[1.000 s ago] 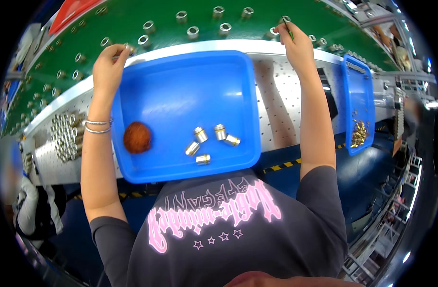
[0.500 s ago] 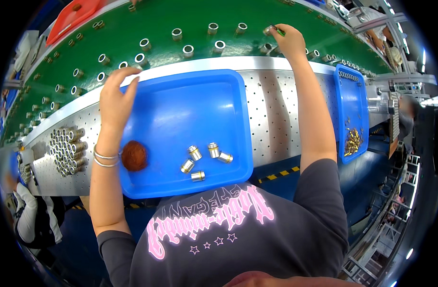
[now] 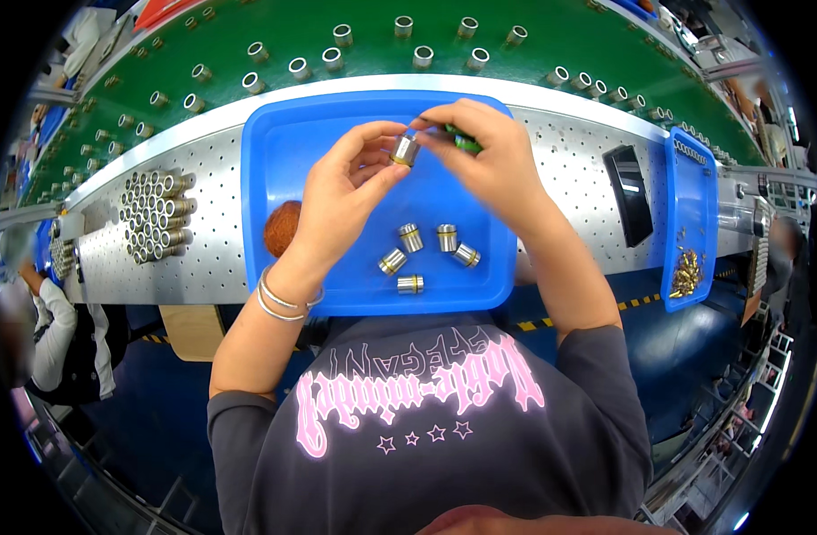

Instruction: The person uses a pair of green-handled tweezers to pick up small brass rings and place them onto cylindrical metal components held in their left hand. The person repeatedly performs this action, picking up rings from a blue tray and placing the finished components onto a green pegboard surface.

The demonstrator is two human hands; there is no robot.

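Inside the large blue tray (image 3: 346, 111) lie five metal cylinders (image 3: 410, 237).

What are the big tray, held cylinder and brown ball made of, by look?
Big tray: probably plastic, glossy blue, with moulded rounded corners. Held cylinder: likely metal, polished silver, from its bright reflections. Brown ball: matte, rough-looking, perhaps fibre; too blurry to tell.
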